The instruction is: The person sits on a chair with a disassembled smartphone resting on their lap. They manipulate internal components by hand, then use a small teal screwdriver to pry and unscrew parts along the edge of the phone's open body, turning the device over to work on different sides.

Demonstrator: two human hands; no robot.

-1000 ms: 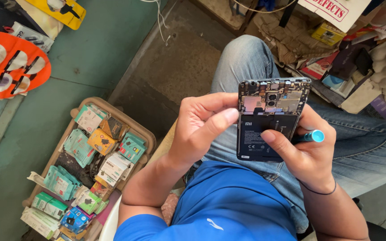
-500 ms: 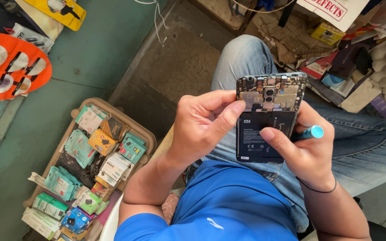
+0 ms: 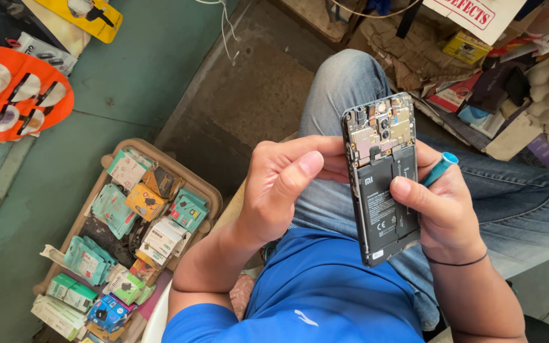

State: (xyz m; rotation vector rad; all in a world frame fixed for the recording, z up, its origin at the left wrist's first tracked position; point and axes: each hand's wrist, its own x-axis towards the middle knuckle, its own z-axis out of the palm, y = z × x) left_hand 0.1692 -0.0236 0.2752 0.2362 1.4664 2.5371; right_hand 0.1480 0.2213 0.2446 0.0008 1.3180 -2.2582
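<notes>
1. Left hand (image 3: 281,190) pinches the opened phone (image 3: 384,178) by its left edge, above the lap.
2. Right hand (image 3: 443,203) clasps the phone's right side, thumb on the battery, with a blue tool (image 3: 441,168) tucked in.

Black phone (image 3: 386,190), blue shirt (image 3: 325,286), orange card (image 3: 7,95)

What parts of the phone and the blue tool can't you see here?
- Head view: the opened phone shows only its inside; the screen side faces away.
- The blue tool is mostly hidden in the right hand; its tip can't be seen.
- The left hand fingers go behind the phone.
- The tiny parts on the circuit board are too small to tell.
</notes>
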